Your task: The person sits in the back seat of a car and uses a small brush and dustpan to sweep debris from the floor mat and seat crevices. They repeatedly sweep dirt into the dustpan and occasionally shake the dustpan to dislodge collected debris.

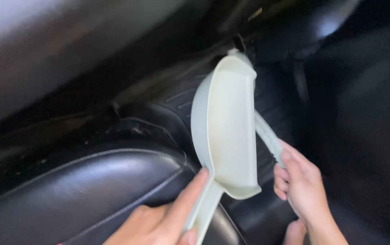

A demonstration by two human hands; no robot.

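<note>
Far left: a pale blurred panel point(45, 41), probably car bodywork; identity uncertain. Below it, a black leather seat point(81, 190) with stitched seams fills the lower left. Left hand point(163, 222) is closed around the handle of a pale green plastic dustpan point(224, 131), index finger laid straight up the handle toward the pan. The dustpan is held on edge, its lip pointing up, above a black ribbed floor mat point(181, 100) in the footwell. Judgement: thin moulded plastic, light and stiff, fairly smooth; the handle is the natural grip, close to the pan for control. Just right of the pan, the right hand point(299, 181) is curled shut on a matching pale green brush handle point(267, 136), which runs behind the pan; bristles hidden. Right side dark, details unreadable.
</note>
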